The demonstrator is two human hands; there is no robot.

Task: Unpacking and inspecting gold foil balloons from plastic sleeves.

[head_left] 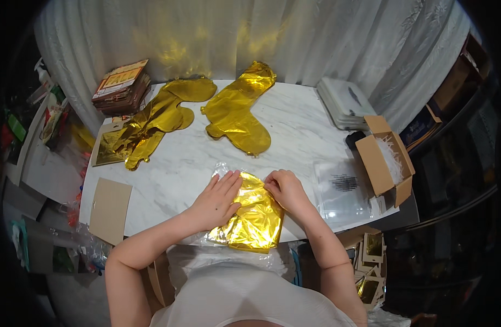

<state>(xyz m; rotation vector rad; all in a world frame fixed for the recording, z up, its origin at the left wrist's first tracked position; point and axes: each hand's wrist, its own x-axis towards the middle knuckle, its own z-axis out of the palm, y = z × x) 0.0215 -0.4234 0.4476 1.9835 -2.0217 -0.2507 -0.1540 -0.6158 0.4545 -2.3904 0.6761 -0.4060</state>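
A crinkled gold foil balloon (256, 218), folded flat into a bundle, lies at the table's near edge in front of me. My left hand (216, 200) rests flat on its left side, fingers stretched out together. At the upper right edge of the bundle, my right hand (287, 189) has its thumb and fingers closed on the foil. Clear plastic film (222, 167) peeks out beyond my left fingertips. Farther back lie a flat, uninflated gold foil balloon (237, 111) and a heap of more gold foil balloons (171, 111) to its left.
On the white marbled table (294, 117) stand a stack of printed cards (121, 87) and a cardboard piece (111, 210) at left. At right are stacked clear packets (345, 103), flat clear bags (337, 191) and an open carton (378, 169) holding white strips. Carded packs (373, 248) sit below.
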